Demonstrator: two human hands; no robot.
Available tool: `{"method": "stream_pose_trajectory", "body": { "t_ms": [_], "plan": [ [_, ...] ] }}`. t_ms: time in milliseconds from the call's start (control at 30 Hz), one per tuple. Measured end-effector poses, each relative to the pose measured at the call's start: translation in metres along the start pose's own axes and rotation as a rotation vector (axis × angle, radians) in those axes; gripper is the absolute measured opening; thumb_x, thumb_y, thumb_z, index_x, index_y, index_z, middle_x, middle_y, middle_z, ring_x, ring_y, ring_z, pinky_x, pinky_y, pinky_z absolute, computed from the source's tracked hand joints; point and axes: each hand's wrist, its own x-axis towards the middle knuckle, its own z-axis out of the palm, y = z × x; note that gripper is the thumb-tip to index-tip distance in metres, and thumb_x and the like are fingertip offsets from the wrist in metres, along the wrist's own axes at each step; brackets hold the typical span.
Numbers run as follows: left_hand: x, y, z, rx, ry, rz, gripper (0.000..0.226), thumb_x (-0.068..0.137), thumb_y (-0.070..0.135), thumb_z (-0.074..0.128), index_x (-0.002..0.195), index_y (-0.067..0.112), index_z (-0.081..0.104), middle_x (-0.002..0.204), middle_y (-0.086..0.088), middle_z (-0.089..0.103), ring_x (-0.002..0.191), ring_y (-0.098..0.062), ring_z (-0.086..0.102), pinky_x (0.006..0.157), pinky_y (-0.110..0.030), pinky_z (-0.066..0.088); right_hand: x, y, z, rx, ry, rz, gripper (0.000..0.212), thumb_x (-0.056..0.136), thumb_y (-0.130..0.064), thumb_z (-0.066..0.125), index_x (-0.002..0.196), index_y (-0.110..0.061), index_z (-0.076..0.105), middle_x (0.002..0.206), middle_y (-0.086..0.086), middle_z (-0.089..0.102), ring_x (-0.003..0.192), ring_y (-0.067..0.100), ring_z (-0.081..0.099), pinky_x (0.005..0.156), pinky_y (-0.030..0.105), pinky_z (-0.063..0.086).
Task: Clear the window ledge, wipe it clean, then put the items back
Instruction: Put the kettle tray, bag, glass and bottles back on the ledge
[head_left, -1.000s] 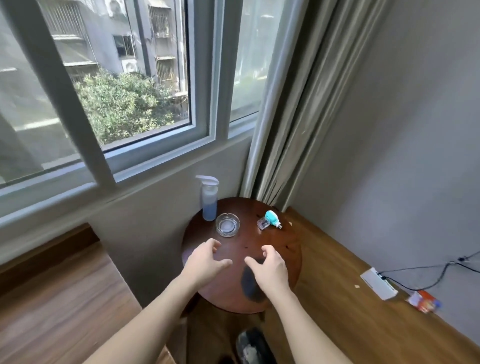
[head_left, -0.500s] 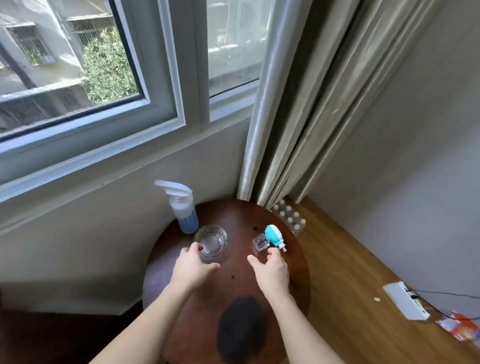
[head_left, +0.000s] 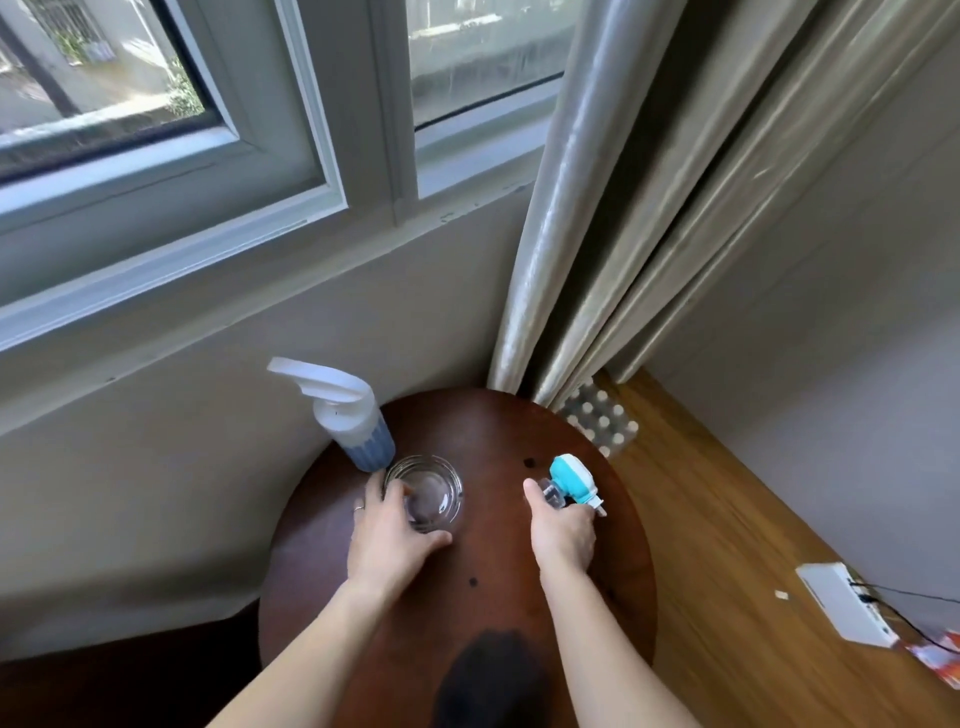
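Both hands are down on the round wooden side table (head_left: 467, 613) under the window. The left hand (head_left: 387, 540) is wrapped around the near side of the glass ashtray (head_left: 428, 491), thumb along its right edge and fingers curling up over its left rim, a ring showing on one finger. The ashtray sits on the tabletop, just in front of the spray bottle (head_left: 353, 421) and close enough that the two look to be touching. The spray bottle stands upright at the back left of the table, white trigger head pointing left, blue liquid in the lower part, right against the wall.

Over on the right, the right hand (head_left: 563, 532) has closed on the small teal and white plug-in device (head_left: 571, 478): the thumb reaches up beside its clear little bottle, and the fingers are tucked around the underside, so the device pokes out above the knuckles. Whether it is lifted off the wood or resting on it cannot be told from this angle.

The window ledge (head_left: 218, 322) runs along the wall above the table, pale and bare where it shows. A dark patch (head_left: 491, 680) lies on the near part of the tabletop between the forearms. Grey curtains (head_left: 613, 234) hang down to the table's back right edge, with a blister pack (head_left: 602, 423) on the floor at their foot. Further right on the wooden floor (head_left: 727, 597) lies a white power strip (head_left: 841, 605) with a cable.
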Motion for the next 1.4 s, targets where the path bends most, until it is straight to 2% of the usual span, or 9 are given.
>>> {"method": "stream_pose_trajectory", "body": {
  "t_ms": [233,367,600,800,1000,1133,1233,1333,1400],
  "plan": [
    [0.003,0.002,0.011,0.054,0.058,0.063,0.079,0.054,0.049,0.087,0.116,0.018,0.048,0.152,-0.004,0.028,0.130,-0.033,0.038,0.097,-0.042,0.045,0.009,-0.002,0.006,-0.002,0.022,-0.024,0.071,0.083,-0.041,0.077,0.135,-0.005,0.045,0.129,0.017,0.061,0.115,0.034,0.062,0.096,0.043,0.053],
    [0.006,0.001,0.014,0.028,0.093,0.109,0.080,0.053,0.050,0.084,0.116,0.019,0.046,0.134,-0.003,0.042,0.117,-0.031,0.048,0.089,-0.041,0.048,0.008,0.000,0.007,-0.029,0.015,-0.088,0.063,0.083,-0.036,0.078,0.130,-0.007,0.048,0.127,0.014,0.062,0.117,0.033,0.061,0.099,0.044,0.050],
    [-0.013,0.009,-0.005,-0.082,0.099,0.154,0.067,0.050,0.037,0.078,0.104,0.024,0.041,0.117,0.008,0.043,0.106,-0.023,0.051,0.075,-0.033,0.043,-0.017,0.006,0.002,-0.039,-0.048,-0.204,0.057,0.083,-0.031,0.078,0.129,-0.015,0.049,0.123,0.006,0.061,0.117,0.024,0.058,0.098,0.039,0.049],
    [-0.039,0.019,-0.055,-0.094,0.147,0.179,0.068,0.050,0.041,0.079,0.105,0.025,0.043,0.110,0.009,0.046,0.101,-0.017,0.051,0.076,-0.031,0.046,-0.071,-0.007,-0.008,-0.040,-0.114,-0.326,0.057,0.083,-0.036,0.078,0.128,-0.019,0.048,0.121,0.002,0.063,0.114,0.021,0.059,0.094,0.037,0.051],
    [-0.074,0.016,-0.112,-0.105,0.223,0.204,0.066,0.049,0.039,0.080,0.104,0.020,0.047,0.104,0.006,0.049,0.095,-0.018,0.054,0.079,-0.029,0.046,-0.135,-0.020,-0.016,-0.041,-0.191,-0.442,0.049,0.079,-0.038,0.079,0.113,-0.024,0.047,0.114,0.003,0.066,0.107,0.024,0.062,0.093,0.041,0.052],
    [-0.109,0.005,-0.151,-0.153,0.299,0.182,0.070,0.045,0.052,0.070,0.105,0.022,0.047,0.103,0.007,0.049,0.094,-0.018,0.054,0.079,-0.035,0.050,-0.182,-0.026,-0.021,-0.021,-0.244,-0.524,0.048,0.078,-0.040,0.079,0.110,-0.027,0.046,0.112,0.001,0.065,0.104,0.023,0.063,0.089,0.039,0.052],
    [-0.138,-0.009,-0.180,-0.174,0.366,0.159,0.075,0.045,0.059,0.066,0.108,0.023,0.047,0.105,0.009,0.049,0.095,-0.017,0.053,0.081,-0.033,0.049,-0.220,-0.028,-0.025,0.011,-0.296,-0.591,0.045,0.078,-0.037,0.080,0.104,-0.026,0.046,0.106,0.001,0.064,0.101,0.023,0.061,0.080,0.032,0.047],
    [-0.168,-0.026,-0.210,-0.172,0.402,0.128,0.077,0.050,0.051,0.076,0.115,0.025,0.045,0.113,0.013,0.048,0.103,-0.015,0.051,0.085,-0.031,0.047,-0.262,-0.027,-0.028,0.047,-0.354,-0.646,0.042,0.077,-0.032,0.082,0.100,-0.019,0.050,0.094,-0.001,0.062,0.092,0.023,0.060,0.072,0.029,0.038],
    [-0.188,-0.040,-0.231,-0.176,0.449,0.110,0.076,0.053,0.048,0.079,0.118,0.028,0.045,0.114,0.016,0.048,0.105,-0.013,0.051,0.086,-0.030,0.047,-0.290,-0.024,-0.028,0.047,-0.386,-0.681,0.041,0.076,-0.033,0.082,0.100,-0.019,0.052,0.090,-0.003,0.062,0.091,0.022,0.060,0.071,0.029,0.038]
  ]
}}
